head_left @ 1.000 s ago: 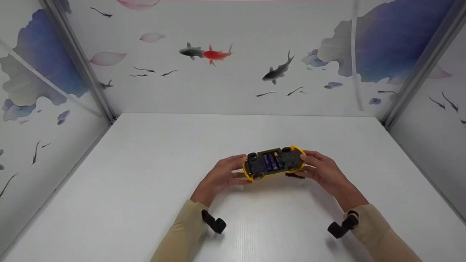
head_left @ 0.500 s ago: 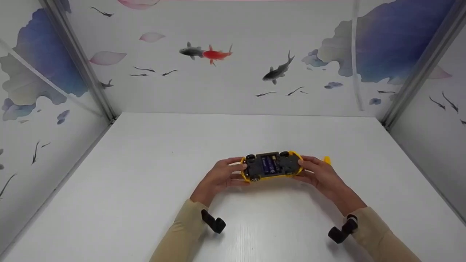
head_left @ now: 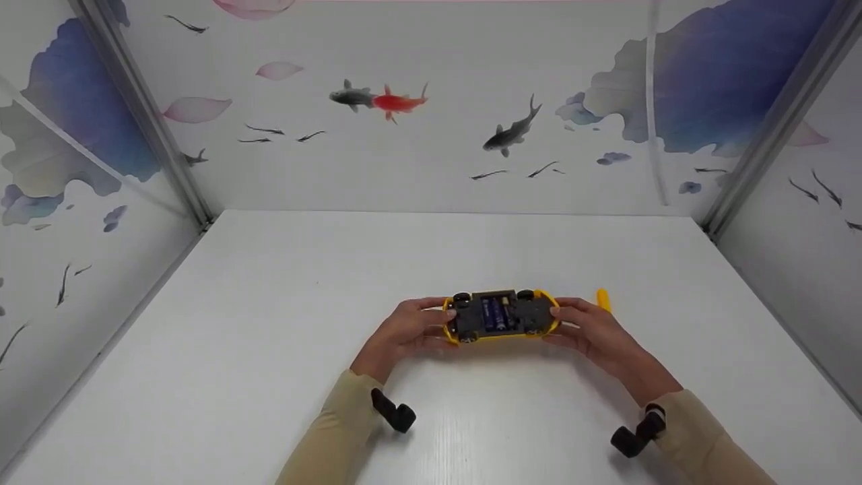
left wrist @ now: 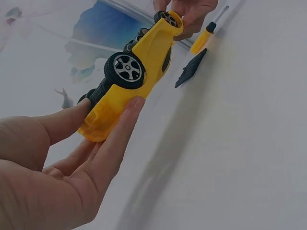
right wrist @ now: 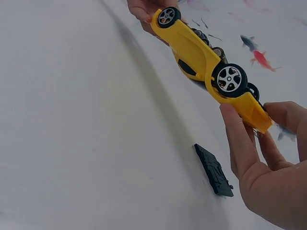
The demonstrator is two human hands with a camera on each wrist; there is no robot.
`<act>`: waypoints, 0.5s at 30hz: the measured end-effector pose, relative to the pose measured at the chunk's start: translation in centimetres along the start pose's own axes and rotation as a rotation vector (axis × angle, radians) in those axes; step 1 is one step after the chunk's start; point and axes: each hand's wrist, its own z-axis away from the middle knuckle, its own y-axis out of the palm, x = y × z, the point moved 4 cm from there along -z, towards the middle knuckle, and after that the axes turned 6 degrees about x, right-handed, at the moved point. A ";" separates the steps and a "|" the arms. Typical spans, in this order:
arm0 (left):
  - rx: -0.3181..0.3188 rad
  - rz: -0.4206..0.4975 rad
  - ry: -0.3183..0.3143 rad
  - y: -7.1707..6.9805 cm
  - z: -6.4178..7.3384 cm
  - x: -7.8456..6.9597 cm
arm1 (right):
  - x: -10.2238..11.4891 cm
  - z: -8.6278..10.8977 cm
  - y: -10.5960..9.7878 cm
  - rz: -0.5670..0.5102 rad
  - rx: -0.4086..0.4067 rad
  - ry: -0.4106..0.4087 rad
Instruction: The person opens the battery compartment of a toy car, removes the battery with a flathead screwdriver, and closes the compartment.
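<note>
A yellow toy car [head_left: 532, 316] is held upside down above the table, its black underside turned up toward the head camera. In its uncovered battery compartment sit several dark blue batteries [head_left: 497, 314]. My left hand [head_left: 407, 330] grips one end, thumb on the underside and fingers beneath the yellow body. The other end is pinched the same way by my right hand [head_left: 596, 337]. On the table beneath, a black battery cover [right wrist: 213, 171] shows in both wrist views; the head view hides it. Near it lies a screwdriver [left wrist: 204, 39] with a yellow handle, partly behind my right hand in the head view.
The white table [head_left: 269, 404] is enclosed by panels [head_left: 417, 168] printed with fish and petals at the back and sides. Metal posts [head_left: 148, 114] stand at the back corners. A small black camera [head_left: 394, 411] is strapped to each sleeve.
Both hands have brought the car slightly lower and nearer, turning it from tilted to almost level. The screwdriver handle has come into view beside the right hand; the cover has become hidden in the head view.
</note>
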 end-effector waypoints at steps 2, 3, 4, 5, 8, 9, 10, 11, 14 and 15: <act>-0.004 0.003 -0.007 0.0 0.0 0.1 | 0.0 0.0 0.0 0.006 -0.007 0.009; -0.003 0.009 -0.008 0.0 0.0 0.1 | 0.1 0.0 0.1 0.017 -0.015 0.011; -0.002 0.015 -0.009 0.0 0.0 0.1 | 0.2 0.0 0.1 0.035 -0.025 0.013; -0.002 0.022 -0.010 -0.1 0.0 0.1 | 0.3 0.0 0.2 0.061 -0.034 0.011; 0.000 0.045 -0.008 -0.1 0.0 0.0 | 0.6 0.0 0.7 0.171 -0.061 0.006; 0.003 0.051 -0.006 -0.1 0.0 0.0 | 0.8 0.0 0.8 0.223 -0.074 0.006; 0.002 0.053 -0.007 -0.1 0.0 0.0 | 0.9 0.0 1.0 0.277 -0.087 0.006; 0.001 0.056 -0.010 -0.1 0.1 0.0 | 1.0 0.0 1.2 0.334 -0.101 0.003; 0.002 0.059 -0.015 -0.1 0.1 0.0 | 1.5 0.2 1.7 0.528 -0.156 -0.021; 0.004 0.056 -0.015 -0.1 0.1 0.0 | 1.6 0.3 1.9 0.596 -0.170 -0.046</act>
